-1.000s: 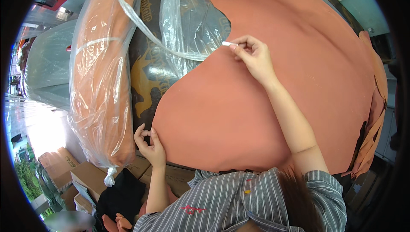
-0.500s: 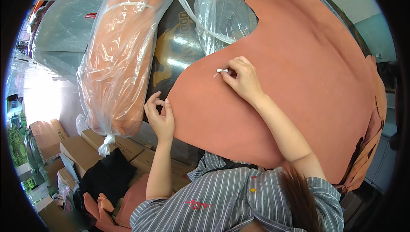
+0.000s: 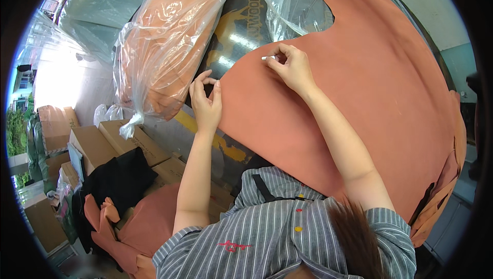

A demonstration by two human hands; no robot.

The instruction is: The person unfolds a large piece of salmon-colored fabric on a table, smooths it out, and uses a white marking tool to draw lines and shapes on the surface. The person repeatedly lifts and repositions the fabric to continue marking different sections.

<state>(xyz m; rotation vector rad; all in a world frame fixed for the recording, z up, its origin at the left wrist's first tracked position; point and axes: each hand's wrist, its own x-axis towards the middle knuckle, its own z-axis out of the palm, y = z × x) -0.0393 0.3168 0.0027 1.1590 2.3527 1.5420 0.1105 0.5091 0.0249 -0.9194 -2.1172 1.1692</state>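
Observation:
A large reddish-tan sheet that looks like leather [image 3: 349, 89] lies over a dark, glossy curved surface [image 3: 228, 48]. Above its upper left part, my right hand [image 3: 294, 68] pinches a small white stick [image 3: 267, 58] between thumb and fingers. Whether it is chalk or a marker I cannot tell. The stick's tip points left, close to the sheet. At the sheet's left edge rests my left hand [image 3: 205, 102], its thumb along the edge. The fingers are loosely bent, with a gap between them and the thumb, and nothing shows in them.
A plastic-wrapped orange-tan roll [image 3: 164, 48] lies to the left, tied at its near end. Clear plastic [image 3: 282, 2] covers part of the dark surface. Cardboard boxes [image 3: 92, 145], a black cloth [image 3: 120, 181] and more reddish-tan material [image 3: 154, 217] are at the lower left.
The view has shifted, so the roll and boxes sit higher. My right hand with the white stick has moved nearer the sheet's upper edge. My left hand stays at the left edge.

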